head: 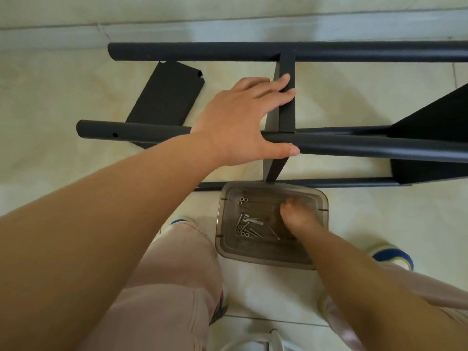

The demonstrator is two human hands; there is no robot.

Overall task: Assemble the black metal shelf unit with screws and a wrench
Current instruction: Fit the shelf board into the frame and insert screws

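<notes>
Left hand (243, 120) steadies the half-built frame (354, 145), fingers flat; right hand (296, 216) digs among tray (222, 239) screws (247, 225), grip unclear.

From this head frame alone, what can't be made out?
- Right hand fingers: dipped into the smoky translucent plastic tray; whether they pinch anything is hidden by the hand itself.
- Small silver screws and nuts: too small to count; the wrench can't be singled out.
- Black metal shelf frame: cut off by the right edge.
- Left hand palm: covers the tube and crosspiece joint beneath it.
</notes>
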